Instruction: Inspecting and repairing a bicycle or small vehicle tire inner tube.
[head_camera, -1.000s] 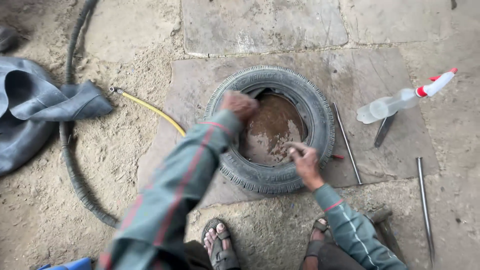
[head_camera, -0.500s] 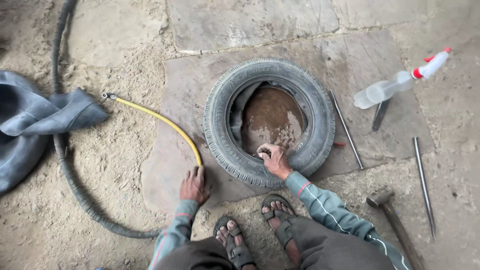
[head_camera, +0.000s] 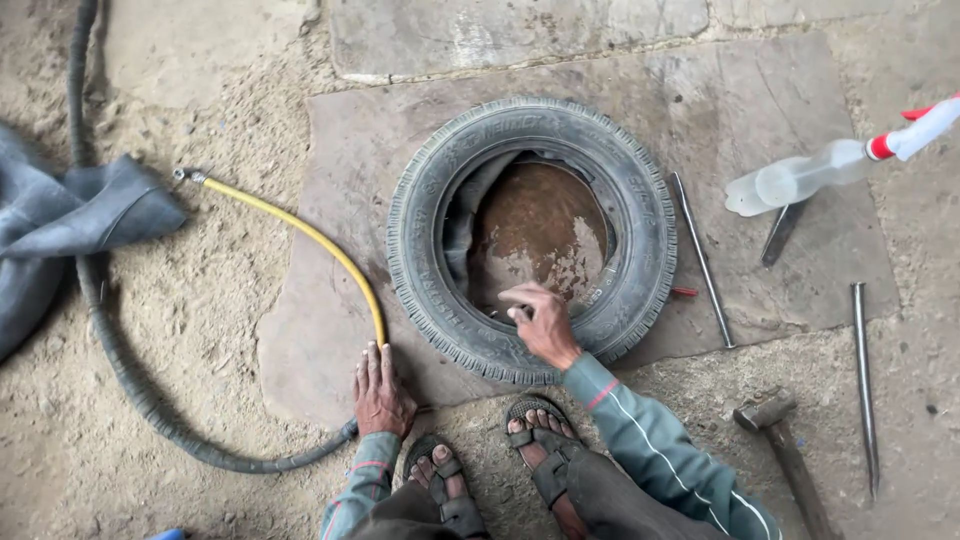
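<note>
Black tyre (head_camera: 425, 270) unmoved, left hand (head_camera: 380, 392) still flat, right hand (head_camera: 540, 322) shifted inward.

The tyre (head_camera: 530, 240) is black with a ribbed tread, and rusty brown shows in its middle. A yellow hose (head_camera: 300, 235) joins a dark grey one (head_camera: 120, 360). The spray bottle (head_camera: 830, 165) is clear — its nozzle red and white. Sleeves (head_camera: 650, 445) are grey-green with thin stripes — red and white. The ground (head_camera: 200, 300) is sandy beige.

Spray bottle (head_camera: 830, 165): nozzle end cut off by the right edge.
Rubber tube (head_camera: 60, 225): runs off the left edge.
Hammer (head_camera: 785, 445): handle leaves the bottom edge.
Blue object (head_camera: 165, 534): only a sliver shows.
</note>
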